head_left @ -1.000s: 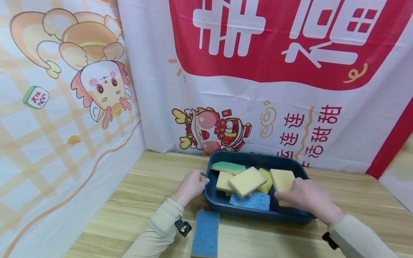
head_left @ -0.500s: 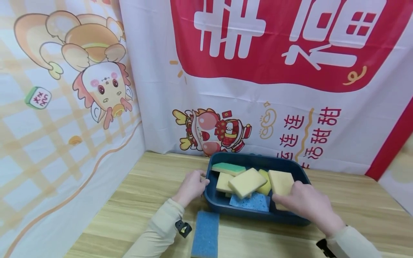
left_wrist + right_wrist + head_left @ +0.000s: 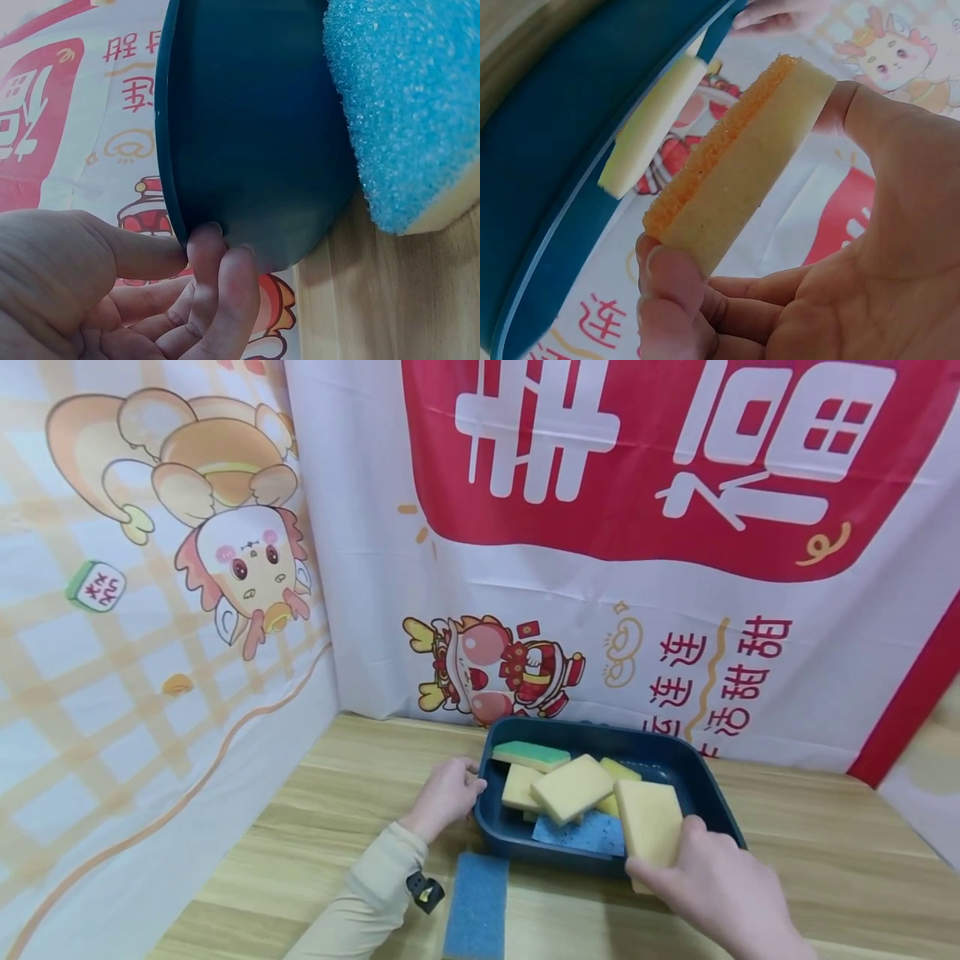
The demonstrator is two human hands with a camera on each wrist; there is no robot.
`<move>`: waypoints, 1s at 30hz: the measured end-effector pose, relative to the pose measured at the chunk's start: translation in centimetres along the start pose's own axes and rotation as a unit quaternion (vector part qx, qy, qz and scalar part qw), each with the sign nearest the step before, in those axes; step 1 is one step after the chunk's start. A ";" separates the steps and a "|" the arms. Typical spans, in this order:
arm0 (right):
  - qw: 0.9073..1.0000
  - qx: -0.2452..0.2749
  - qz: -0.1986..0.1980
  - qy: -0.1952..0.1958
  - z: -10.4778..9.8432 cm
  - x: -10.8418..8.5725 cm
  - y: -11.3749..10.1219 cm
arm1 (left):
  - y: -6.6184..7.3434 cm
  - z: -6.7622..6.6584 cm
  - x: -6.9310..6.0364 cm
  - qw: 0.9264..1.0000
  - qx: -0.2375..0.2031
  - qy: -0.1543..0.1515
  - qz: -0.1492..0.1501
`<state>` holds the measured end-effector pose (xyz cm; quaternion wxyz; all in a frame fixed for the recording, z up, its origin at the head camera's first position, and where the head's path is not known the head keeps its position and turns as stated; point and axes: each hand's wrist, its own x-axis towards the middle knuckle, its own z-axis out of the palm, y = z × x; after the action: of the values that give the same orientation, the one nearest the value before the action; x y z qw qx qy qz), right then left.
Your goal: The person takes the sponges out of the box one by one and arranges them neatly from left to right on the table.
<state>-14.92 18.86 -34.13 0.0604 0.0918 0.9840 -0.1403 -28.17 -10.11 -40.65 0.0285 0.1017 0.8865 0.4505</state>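
Observation:
A dark blue rectangular plastic basin (image 3: 667,767) stands on the wooden table. My left hand (image 3: 446,795) pinches its left rim between thumb and fingers. In my right hand (image 3: 718,883) is a cream sponge (image 3: 648,818), gripped by its edges and tilted above the basin's front right part. The right wrist view shows an orange scouring layer (image 3: 724,142) on this sponge. Several sponges lie inside the basin: a green-topped one (image 3: 532,753), a cream one (image 3: 572,788) on top, a yellow one (image 3: 618,768) and a blue one (image 3: 577,833).
Another blue-topped sponge (image 3: 476,906) lies on the table (image 3: 277,868) before the basin's front left corner. Behind the basin hangs a printed white and red cloth (image 3: 360,568). A patterned cloth wall (image 3: 180,710) bounds the left side.
My right hand has lifted the cream sponge off the basin's right side and drawn it toward me, uncovering the basin's right inside. The left hand keeps its hold on the rim.

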 end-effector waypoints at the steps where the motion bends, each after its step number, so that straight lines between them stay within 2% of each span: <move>1: 1.000 0.003 0.000 -0.004 0.2 -0.2 -0.2 | -0.1 0.0 0.0 1.000 0.000 -0.001 -0.002; 15: 1.000 -0.002 -0.001 -0.009 2.8 -2.4 -3.3 | -0.2 0.0 0.1 1.000 0.001 -0.004 -0.011; 24: 0.998 -0.023 0.003 -0.065 5.2 -4.0 -5.3 | 0.1 -0.1 0.0 1.000 0.001 -0.008 -0.015; 30: 0.996 -0.040 -0.013 -0.073 6.2 -4.9 -5.9 | 0.1 0.0 0.0 1.000 0.002 -0.012 -0.020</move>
<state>-10.70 10.72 -37.73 0.1338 0.0663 0.9829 -0.1075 -28.15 -10.06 -40.55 0.0475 0.0893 0.8888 0.4470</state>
